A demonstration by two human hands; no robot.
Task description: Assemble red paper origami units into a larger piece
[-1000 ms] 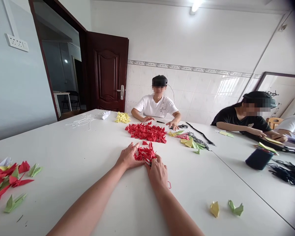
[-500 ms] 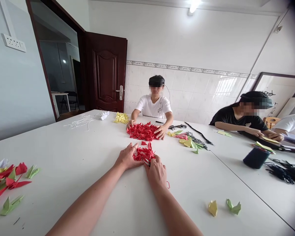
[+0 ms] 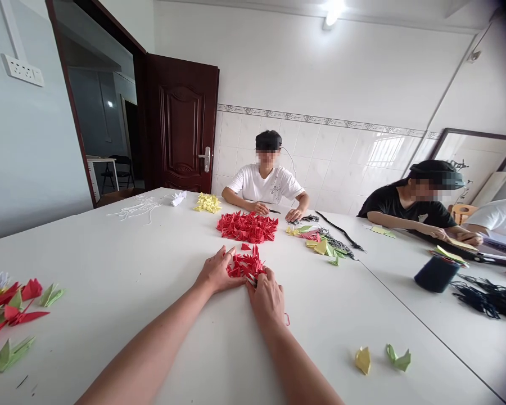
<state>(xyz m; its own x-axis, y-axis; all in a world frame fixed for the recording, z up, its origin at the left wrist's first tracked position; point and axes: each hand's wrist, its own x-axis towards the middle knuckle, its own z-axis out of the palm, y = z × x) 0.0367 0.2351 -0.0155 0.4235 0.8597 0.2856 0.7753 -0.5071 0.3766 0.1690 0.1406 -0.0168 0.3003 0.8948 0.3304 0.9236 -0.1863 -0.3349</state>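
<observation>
Red folded-paper cranes form a small cluster on the white worktop, between the two hands. Left hand: grip spread, thumb and fingers apart, cupped round the cluster's left side. Right hand: grip closed on a slim pointed tool, tip at the cluster's near edge; tool type unclear. Larger red pile just beyond, near a co-worker's hands. Yellow pile farther back, to the left.
</observation>
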